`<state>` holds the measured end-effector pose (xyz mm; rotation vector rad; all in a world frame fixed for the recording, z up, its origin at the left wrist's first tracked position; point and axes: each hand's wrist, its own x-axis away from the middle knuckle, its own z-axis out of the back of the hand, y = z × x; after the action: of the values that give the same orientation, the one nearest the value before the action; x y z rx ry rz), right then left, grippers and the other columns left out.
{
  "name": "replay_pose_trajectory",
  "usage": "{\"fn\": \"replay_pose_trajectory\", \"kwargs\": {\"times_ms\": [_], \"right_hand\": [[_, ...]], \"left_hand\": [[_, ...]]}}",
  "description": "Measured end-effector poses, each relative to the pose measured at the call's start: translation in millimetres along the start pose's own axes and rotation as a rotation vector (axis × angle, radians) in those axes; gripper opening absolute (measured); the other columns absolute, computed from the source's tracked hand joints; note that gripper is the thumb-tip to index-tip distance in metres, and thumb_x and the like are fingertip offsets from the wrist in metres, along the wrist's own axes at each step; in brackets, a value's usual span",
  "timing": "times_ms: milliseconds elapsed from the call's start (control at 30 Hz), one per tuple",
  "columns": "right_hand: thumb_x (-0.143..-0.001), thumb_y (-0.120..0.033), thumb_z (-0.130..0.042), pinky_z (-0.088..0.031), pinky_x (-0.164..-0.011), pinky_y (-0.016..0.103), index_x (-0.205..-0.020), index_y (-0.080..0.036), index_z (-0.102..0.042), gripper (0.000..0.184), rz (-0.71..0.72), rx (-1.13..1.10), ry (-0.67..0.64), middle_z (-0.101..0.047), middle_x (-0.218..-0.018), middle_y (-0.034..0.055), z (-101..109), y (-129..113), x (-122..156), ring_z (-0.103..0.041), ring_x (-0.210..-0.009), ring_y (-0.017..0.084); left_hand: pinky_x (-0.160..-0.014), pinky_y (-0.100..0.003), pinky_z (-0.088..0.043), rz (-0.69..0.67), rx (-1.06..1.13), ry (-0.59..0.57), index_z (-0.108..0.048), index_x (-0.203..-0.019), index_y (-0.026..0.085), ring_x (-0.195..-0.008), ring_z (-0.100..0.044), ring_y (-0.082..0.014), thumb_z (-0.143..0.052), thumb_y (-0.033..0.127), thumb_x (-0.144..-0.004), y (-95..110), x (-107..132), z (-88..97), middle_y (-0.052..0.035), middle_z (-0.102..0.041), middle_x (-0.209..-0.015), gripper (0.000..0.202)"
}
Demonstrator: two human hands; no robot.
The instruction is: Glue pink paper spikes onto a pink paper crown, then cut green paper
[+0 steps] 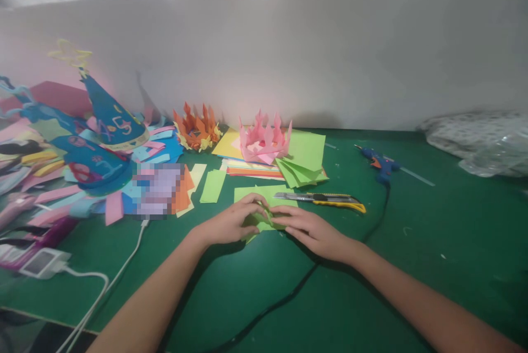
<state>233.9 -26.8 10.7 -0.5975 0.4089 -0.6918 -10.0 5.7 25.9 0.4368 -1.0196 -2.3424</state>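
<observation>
My left hand (238, 218) curls its fingers and thumb round a small piece of light green paper (267, 218) at the middle of the table. From the other side my right hand (315, 231) meets it, its fingers close together on the same piece. Fingers partly hide the fold. Beneath both hands lies a flat green sheet (243, 193). A yellow-handled utility knife (334, 199) rests across the sheet's right side with its blade out, just beyond my right hand. Left of the sheet is a cut green paper strip (213, 186).
Behind stand a pink paper crown (266, 141) on stacked paper and an orange paper crown (199, 128). A blue glue gun (377, 163) lies right, its black cable (284, 298) crossing toward me. Blue cone hats (111, 114), paper scraps and a white cable (130, 254) crowd the left.
</observation>
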Motion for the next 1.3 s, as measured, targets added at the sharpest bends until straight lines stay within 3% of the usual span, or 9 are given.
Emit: {"fn": "replay_pose_trajectory", "kwargs": {"times_ms": [200,533,733,900,1000,1133,1233,1300], "right_hand": [[-0.092,-0.027,-0.041,-0.038,-0.101,0.038,-0.122,-0.025,-0.055,0.034,-0.045,-0.012,0.117,-0.052,-0.129,0.0071,-0.7,4.4,-1.7,-0.046,-0.12,0.02],[-0.09,-0.023,-0.045,-0.037,-0.102,0.044,-0.123,-0.026,-0.055,0.035,-0.075,0.019,0.089,-0.045,-0.136,0.0078,-3.4,2.6,-2.4,-0.042,-0.124,0.022],[-0.091,-0.016,-0.04,-0.039,-0.102,0.039,-0.122,-0.024,-0.055,0.036,-0.027,0.047,0.164,-0.052,-0.129,0.0068,-3.9,5.6,-4.8,-0.045,-0.121,0.018],[-0.089,-0.01,-0.038,-0.045,-0.096,0.036,-0.119,-0.024,-0.057,0.038,0.114,0.101,0.264,-0.056,-0.125,0.0078,-3.5,5.2,-3.9,-0.05,-0.116,0.018],[-0.089,-0.009,-0.037,-0.046,-0.095,0.037,-0.124,-0.026,-0.053,0.042,0.145,0.17,0.345,-0.056,-0.125,0.0071,0.4,3.5,-2.2,-0.051,-0.115,0.018],[-0.088,-0.012,-0.041,-0.045,-0.095,0.039,-0.123,-0.027,-0.054,0.04,0.065,0.278,0.557,-0.057,-0.123,0.0062,12.9,4.4,-0.9,-0.054,-0.112,0.02],[-0.087,-0.018,-0.046,-0.044,-0.096,0.043,-0.12,-0.027,-0.057,0.036,-0.072,0.344,0.79,-0.059,-0.12,0.0061,24.9,9.9,-0.4,-0.055,-0.109,0.023],[-0.086,-0.02,-0.047,-0.043,-0.097,0.044,-0.12,-0.026,-0.057,0.036,-0.157,0.363,0.877,-0.058,-0.121,0.0067,31.3,17.0,0.3,-0.054,-0.11,0.024]], "left_hand": [[-0.096,-0.034,-0.038,0.006,-0.029,0.023,-0.053,-0.104,0.022,-0.111,-0.047,-0.0193,-0.056,0.016,-0.078,-0.7,-0.3,-1.0,-0.0062,-0.05,-0.115,0.027],[-0.089,-0.03,-0.042,-0.022,-0.02,-0.004,-0.055,-0.093,0.021,-0.101,-0.051,-0.0164,-0.052,0.016,-0.081,6.8,0.6,2.5,-0.0051,-0.048,-0.105,0.014],[-0.087,-0.03,-0.042,0.012,-0.055,0.025,-0.052,-0.096,0.021,-0.099,-0.05,-0.0168,-0.054,0.016,-0.079,4.6,1.6,1.7,-0.0055,-0.046,-0.109,0.019],[-0.095,-0.033,-0.039,0.002,-0.054,0.105,-0.049,-0.1,0.022,-0.109,-0.045,-0.0187,-0.056,0.015,-0.077,4.6,2.1,1.1,-0.0064,-0.043,-0.113,0.026],[-0.095,-0.035,-0.038,-0.015,-0.063,0.202,-0.049,-0.097,0.022,-0.11,-0.045,-0.0201,-0.056,0.017,-0.077,4.8,0.8,1.4,-0.0074,-0.044,-0.112,0.021],[-0.094,-0.036,-0.04,0.016,-0.129,0.449,-0.049,-0.095,0.021,-0.109,-0.046,-0.0198,-0.047,0.016,-0.082,-2.9,-0.7,5.6,-0.008,-0.045,-0.109,0.014],[-0.095,-0.04,-0.039,0.169,-0.236,0.673,-0.049,-0.099,0.021,-0.111,-0.045,-0.0214,-0.042,0.012,-0.081,-17.5,1.5,14.4,-0.0081,-0.046,-0.109,0.021],[-0.091,-0.041,-0.042,0.297,-0.293,0.793,-0.049,-0.099,0.021,-0.106,-0.049,-0.022,-0.041,0.009,-0.078,-29.8,5.6,22.6,-0.0077,-0.05,-0.105,0.025]]}}
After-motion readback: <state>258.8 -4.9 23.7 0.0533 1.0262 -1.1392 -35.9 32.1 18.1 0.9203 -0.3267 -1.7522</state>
